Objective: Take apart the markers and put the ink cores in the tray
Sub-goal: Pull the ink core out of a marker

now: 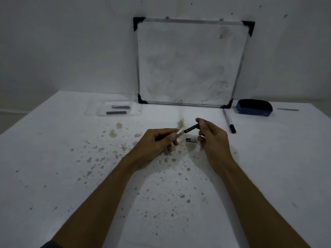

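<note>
Ink core point(191, 129): dark rod, partly out of the white marker barrel point(176, 137), held above the table centre. Right hand point(213, 138): fingertips pinched on the core's far end, other fingers curled. Left hand point(157, 142): closed round the barrel. Small white-and-black marker piece point(191, 139): on the table point(53, 158) between the hands. Clear tray point(114, 109): far left, holding two dark cores point(116, 112). Whole marker point(229, 120), black cap: lying near the whiteboard's corner. Whiteboard point(189, 63): propped on the wall. Blue eraser point(254, 107): right of it
</note>
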A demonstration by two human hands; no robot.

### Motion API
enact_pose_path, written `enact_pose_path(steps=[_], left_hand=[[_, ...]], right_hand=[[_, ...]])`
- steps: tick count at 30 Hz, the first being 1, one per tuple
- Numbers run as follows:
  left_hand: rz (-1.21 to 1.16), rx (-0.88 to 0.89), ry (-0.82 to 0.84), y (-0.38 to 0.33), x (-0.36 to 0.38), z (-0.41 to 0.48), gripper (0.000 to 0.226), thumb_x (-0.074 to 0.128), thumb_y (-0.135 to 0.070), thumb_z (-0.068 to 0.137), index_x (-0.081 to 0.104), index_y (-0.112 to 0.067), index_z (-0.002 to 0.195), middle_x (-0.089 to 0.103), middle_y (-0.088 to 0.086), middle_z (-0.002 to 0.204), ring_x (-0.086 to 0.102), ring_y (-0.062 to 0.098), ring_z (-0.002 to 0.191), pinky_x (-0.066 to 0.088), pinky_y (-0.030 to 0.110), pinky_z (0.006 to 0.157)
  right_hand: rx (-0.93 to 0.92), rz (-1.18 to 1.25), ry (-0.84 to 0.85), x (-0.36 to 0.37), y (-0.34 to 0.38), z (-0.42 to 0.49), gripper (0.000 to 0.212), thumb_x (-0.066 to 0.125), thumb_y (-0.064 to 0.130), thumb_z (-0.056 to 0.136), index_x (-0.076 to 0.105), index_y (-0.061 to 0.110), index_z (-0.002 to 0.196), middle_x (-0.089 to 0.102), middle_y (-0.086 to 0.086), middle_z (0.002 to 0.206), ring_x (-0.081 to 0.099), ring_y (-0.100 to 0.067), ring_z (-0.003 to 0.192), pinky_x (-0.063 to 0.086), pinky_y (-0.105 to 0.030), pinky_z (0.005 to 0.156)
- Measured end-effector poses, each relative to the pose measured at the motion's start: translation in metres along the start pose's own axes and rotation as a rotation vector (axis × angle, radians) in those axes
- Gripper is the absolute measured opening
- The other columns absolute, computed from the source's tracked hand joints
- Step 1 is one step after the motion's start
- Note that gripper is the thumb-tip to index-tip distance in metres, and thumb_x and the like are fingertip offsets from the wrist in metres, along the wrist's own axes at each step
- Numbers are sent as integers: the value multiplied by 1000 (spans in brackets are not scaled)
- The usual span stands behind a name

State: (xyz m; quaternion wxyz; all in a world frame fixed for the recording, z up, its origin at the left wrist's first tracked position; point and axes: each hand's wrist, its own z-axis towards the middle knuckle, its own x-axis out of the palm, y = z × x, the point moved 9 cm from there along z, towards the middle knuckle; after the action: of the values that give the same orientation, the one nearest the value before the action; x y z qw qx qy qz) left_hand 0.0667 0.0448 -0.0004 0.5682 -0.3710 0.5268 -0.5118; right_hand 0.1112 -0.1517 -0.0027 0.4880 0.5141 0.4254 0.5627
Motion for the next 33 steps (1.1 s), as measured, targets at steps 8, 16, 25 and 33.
enact_pose_path(steps=[8, 16, 25, 33], left_hand=[[-23, -12, -11, -1, -2, 0, 24, 61, -20, 104, 75, -25, 123, 76, -1, 88, 67, 15, 73, 58, 27, 75], [-14, -17, -13, 2, -2, 1, 28, 63, -21, 102, 75, -19, 128, 77, 4, 90, 68, 16, 73, 60, 30, 76], [-23, -19, -27, 2, -2, 0, 28, 64, -20, 102, 75, -18, 128, 78, 10, 92, 68, 17, 72, 61, 33, 74], [1, 11, -72, -1, -4, -2, 29, 67, -23, 100, 75, -21, 128, 79, 3, 89, 67, 16, 70, 60, 34, 69]], right_hand=[[42, 116, -120, -8, -7, 0, 25, 60, 28, 101, 75, 21, 120, 65, 7, 99, 56, -8, 88, 55, -26, 83], [-23, -35, -72, -3, 0, -2, 25, 62, 28, 100, 75, 21, 120, 75, 16, 102, 67, -2, 95, 55, -30, 90], [-182, -254, -42, -2, 23, -6, 27, 56, 28, 103, 69, 28, 127, 70, 15, 120, 64, -8, 113, 52, -49, 103], [-219, -322, -44, -2, 25, -7, 32, 52, 28, 105, 63, 27, 135, 65, 14, 130, 58, -8, 125, 52, -44, 105]])
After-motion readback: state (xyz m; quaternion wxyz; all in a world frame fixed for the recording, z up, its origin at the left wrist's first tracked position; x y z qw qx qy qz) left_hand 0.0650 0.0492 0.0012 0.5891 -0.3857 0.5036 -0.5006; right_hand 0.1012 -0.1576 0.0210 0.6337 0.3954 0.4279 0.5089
